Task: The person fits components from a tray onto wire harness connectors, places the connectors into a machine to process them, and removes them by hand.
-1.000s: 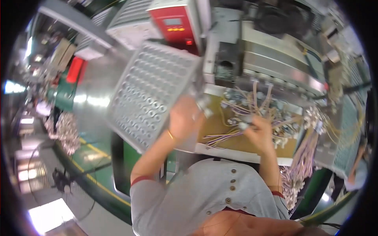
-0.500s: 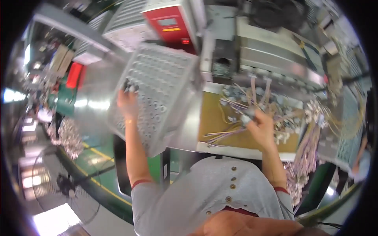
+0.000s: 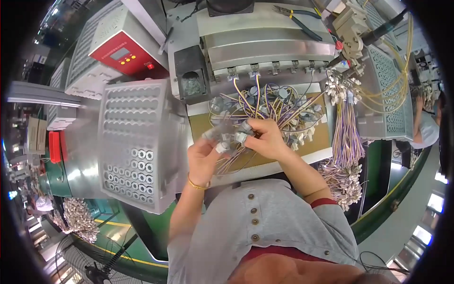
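Observation:
My left hand [image 3: 201, 163] is closed on a small grey-white round part [image 3: 222, 147]; its fingertips are partly smeared by motion. Close beside it, my right hand [image 3: 268, 139] pinches small grey round parts [image 3: 241, 137] between thumb and fingers. Both hands meet over the brown work board [image 3: 201, 127], and cannot be told as touching or apart. Purple, white and yellow wires [image 3: 257, 102] with grey round ends lie tangled just beyond them. To the left, the pale plastic tray [image 3: 118, 135] holds ring-shaped grey parts [image 3: 142, 165] in its nearer rows of pockets.
Behind the board stands a metal machine [image 3: 269, 45] with a row of clamps gripping wire ends. Pliers [image 3: 305, 26] lie on top. A red-fronted control box [image 3: 125, 54] and a black holder [image 3: 191, 73] flank the tray. Wire bundles [image 3: 347, 130] hang at the right.
My left hand has left the tray and come right to the board, now holding a small round part. My right hand has moved in beside it. The view has shifted.

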Available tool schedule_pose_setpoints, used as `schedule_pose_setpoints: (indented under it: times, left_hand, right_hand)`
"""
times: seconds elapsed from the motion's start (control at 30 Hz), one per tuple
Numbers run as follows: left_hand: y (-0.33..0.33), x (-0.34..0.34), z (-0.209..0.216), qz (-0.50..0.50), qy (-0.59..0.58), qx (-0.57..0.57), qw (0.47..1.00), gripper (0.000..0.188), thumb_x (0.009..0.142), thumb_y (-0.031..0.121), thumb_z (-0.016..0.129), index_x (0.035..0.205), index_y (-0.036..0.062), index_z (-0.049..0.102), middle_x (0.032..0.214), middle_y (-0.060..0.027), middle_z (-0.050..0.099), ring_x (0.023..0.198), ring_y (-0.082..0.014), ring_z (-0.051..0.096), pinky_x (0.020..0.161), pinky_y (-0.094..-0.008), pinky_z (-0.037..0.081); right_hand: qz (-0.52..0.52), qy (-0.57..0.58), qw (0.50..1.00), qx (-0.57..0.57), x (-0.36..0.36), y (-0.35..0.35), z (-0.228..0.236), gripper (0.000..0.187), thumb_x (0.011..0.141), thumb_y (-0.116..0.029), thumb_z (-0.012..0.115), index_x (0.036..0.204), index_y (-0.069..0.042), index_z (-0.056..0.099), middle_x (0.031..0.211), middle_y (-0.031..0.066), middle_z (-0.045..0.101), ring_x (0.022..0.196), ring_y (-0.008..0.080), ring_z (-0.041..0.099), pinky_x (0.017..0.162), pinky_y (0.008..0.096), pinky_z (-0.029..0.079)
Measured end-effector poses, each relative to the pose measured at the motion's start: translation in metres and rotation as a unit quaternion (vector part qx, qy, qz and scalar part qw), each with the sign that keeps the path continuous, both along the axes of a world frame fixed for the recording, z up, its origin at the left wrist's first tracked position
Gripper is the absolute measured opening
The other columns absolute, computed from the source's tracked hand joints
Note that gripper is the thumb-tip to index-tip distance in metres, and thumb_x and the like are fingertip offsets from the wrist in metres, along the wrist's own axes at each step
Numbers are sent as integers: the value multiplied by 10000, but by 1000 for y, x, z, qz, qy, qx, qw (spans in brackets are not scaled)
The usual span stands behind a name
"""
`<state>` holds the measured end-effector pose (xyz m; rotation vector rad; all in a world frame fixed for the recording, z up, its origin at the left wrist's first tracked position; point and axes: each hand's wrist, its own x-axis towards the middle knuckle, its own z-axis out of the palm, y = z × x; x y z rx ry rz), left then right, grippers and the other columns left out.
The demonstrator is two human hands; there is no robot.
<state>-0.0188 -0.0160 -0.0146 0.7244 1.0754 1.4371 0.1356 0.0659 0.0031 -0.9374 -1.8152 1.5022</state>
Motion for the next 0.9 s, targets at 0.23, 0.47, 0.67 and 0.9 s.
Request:
schedule_pose_setpoints:
  times: [0.23,0.47,0.67,0.9]
  left_hand:
    - [0,4,6,-28,24,60,997,373,761,-30,568,1119,-54,467,1015,-86,551,814,-115,536,619,-218,474]
    - [2,6,9,-30,27,53,998,378,756,-36,574,1120,-52,472,999,-80,553,810,-107,528,627,-210,461]
    - [1,7,14,-38,18,69,997,344,753,-43,573,1088,-56,500,1000,-83,553,828,-121,530,668,-233,462]
    - [9,13,16,-12,55,37,998,235,754,-44,550,988,-30,560,898,-71,592,749,-113,551,635,-224,463]
  right_hand:
    - [24,13,998,61,4,5,1,167,675,-51,624,614,1,477,537,-32,439,502,17,346,414,195,290]
    - [19,-8,999,45,7,6,-2,148,667,-54,631,607,-9,503,507,-15,443,479,15,369,398,200,292]
    - [27,3,995,92,7,5,1,131,644,-31,614,603,-9,492,497,-4,449,453,34,369,387,217,292]
    - [35,24,995,93,2,-1,8,117,612,-26,579,603,-6,464,482,11,388,452,47,344,394,234,290]
